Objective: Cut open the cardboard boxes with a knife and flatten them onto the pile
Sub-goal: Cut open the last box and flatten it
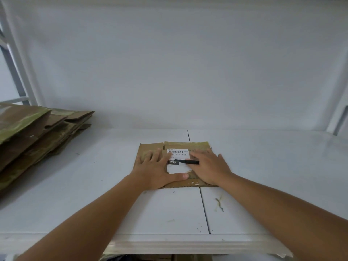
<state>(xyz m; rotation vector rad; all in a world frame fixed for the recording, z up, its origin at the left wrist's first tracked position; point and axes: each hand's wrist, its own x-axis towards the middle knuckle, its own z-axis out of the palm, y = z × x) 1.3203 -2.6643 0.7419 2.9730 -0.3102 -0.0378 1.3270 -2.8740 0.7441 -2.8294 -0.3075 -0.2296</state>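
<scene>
Head view looks down on a white counter where a flattened cardboard box lies near the middle, straddling the dark seam that runs toward the front edge. A white shipping label with a barcode and a black printed bar sits on top of the box. The left hand presses flat on the left half of the box, fingers spread and straight, thumb stretched along the label's lower edge. The right hand lies palm down on the right half, fingers extended, with a black knife pinned under it against the cardboard; the knife's dark body sticks out leftward from beneath the fingers across the label. Whether a thumb curls round the knife cannot be told. Well left of the box, against the back wall, rests the pile of flattened cardboard, several layers deep, with greenish tape on its top sheets. Just right of the seam, nearer the front edge than the box, a yellowish smear marks the counter.
</scene>
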